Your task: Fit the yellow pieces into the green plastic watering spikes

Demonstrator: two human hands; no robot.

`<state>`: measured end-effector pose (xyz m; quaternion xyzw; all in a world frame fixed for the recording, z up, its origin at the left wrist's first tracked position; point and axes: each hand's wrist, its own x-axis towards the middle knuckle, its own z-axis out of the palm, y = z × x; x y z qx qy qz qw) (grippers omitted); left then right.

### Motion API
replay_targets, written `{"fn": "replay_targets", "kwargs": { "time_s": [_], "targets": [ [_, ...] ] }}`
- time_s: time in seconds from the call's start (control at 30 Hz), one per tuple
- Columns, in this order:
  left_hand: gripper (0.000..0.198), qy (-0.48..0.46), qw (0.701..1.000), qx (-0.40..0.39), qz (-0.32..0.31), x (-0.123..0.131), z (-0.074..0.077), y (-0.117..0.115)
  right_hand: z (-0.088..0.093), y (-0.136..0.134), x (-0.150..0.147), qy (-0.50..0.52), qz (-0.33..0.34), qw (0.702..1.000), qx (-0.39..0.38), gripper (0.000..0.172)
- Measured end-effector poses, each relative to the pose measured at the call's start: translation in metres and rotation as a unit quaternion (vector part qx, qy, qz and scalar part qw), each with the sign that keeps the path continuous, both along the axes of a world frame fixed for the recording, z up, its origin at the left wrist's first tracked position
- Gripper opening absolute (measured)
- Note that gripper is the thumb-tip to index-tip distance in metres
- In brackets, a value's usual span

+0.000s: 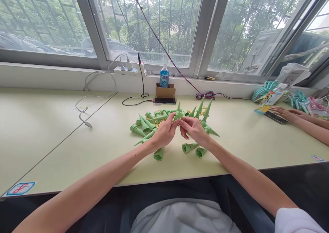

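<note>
Where windows back the pale table, left fingers and right fingers hold a green cone.

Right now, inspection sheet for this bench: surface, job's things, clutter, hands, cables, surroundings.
Surface: pale table, sticker at near left.
Job's things: many green cones, some upright, others lying; small yellow pieces among them.
Clutter: blue bottle, cardboard box, phone, teal plastic items.
Hands: left hand holds one cone tip up; right hand at its lower end, grip unclear.
Cables: white cable loose at left; black cable looped; red-blue cable bundled near the wall.
Surroundings: barred windows ahead, power strip on ledge, another person's hands at right.
</note>
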<state>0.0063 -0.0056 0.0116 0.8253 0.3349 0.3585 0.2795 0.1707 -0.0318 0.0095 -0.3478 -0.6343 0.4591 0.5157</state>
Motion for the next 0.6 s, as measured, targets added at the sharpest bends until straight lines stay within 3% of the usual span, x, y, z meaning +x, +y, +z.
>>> {"fn": "replay_targets", "kwargs": {
  "time_s": [0.27, 0.6],
  "targets": [
    [0.034, -0.022, 1.0, 0.019, -0.006, -0.0001, 0.0001, 0.0, -0.003, 0.0006, -0.0011, 0.051, 0.04, 0.997, -0.029, 0.035],
    [0.033, -0.028, 0.999, 0.029, 0.001, -0.0002, -0.0043, 0.003, -0.0052, -0.002, -0.0039, -0.045, -0.029, 0.998, 0.043, 0.035]
  ]
}}
